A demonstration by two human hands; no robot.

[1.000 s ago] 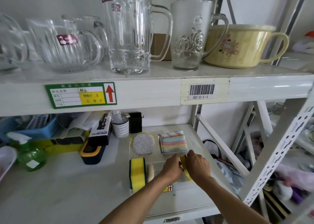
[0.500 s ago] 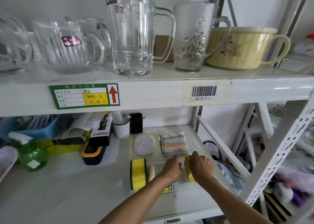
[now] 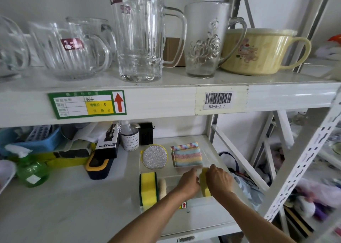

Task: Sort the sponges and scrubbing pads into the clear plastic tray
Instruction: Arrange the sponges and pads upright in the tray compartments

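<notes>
A clear plastic tray lies on the lower shelf at the right. In its far part sit a round silver scrubbing pad and a pastel striped sponge. A yellow sponge with a green edge stands upright in the near left part, a beige pad beside it. My left hand and my right hand meet over the near right part, both gripping a yellow sponge that stands on edge between them. Most of that sponge is hidden by my fingers.
Left of the tray lie a black and yellow case, a spray bottle box, a white cup, a green bottle and a blue basket. The upper shelf overhangs closely, carrying glass mugs and a yellow bowl.
Both hands have shifted slightly toward the back of the tray with the yellow sponge between them. The other sponges and pads stayed where they were.
</notes>
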